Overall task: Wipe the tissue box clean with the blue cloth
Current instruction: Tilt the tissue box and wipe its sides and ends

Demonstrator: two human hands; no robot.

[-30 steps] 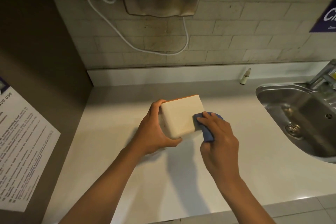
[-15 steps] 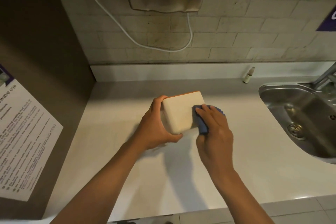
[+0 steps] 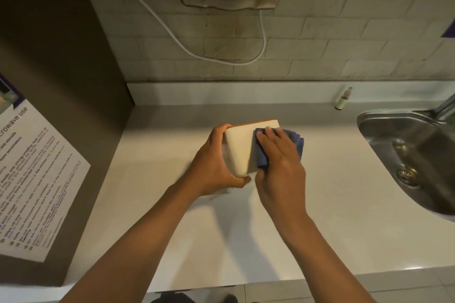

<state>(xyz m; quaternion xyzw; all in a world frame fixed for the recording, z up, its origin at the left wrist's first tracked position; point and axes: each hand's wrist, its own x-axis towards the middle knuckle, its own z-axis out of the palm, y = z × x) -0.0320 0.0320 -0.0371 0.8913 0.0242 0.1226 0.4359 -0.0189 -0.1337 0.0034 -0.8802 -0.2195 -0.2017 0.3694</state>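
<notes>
1. Since the frame a second ago, the right hand (image 3: 280,162) has slid the blue cloth (image 3: 261,155) leftward and up across the tissue box (image 3: 240,147); the cloth then sat at the box's right edge and now covers much of the right half of the upturned face.
2. Right hand: fingers lie nearly straight and flat on the cloth, pressing it against the box; part of the cloth sticks out past the knuckles on the right.
3. Left hand (image 3: 211,167) grips the box from its left side, fingers wrapped over the far edge and thumb curled under the near corner.
4. Tilted up on the white counter (image 3: 172,229), the box shows its pale face to the camera, an orange rim showing along its far edge. Whether its lower edge touches the counter I cannot tell.
5. Open counter lies on every side of the box: a wide stretch toward the near edge, and a bare band between the box and the back upstand.
6. Left, a dark cabinet side (image 3: 73,106) with a printed notice (image 3: 32,179) bounds the counter.
7. Right, the steel sink (image 3: 384,130) begins well apart from the hands; a small bottle (image 3: 342,98) stands against the upstand near its far corner.
</notes>
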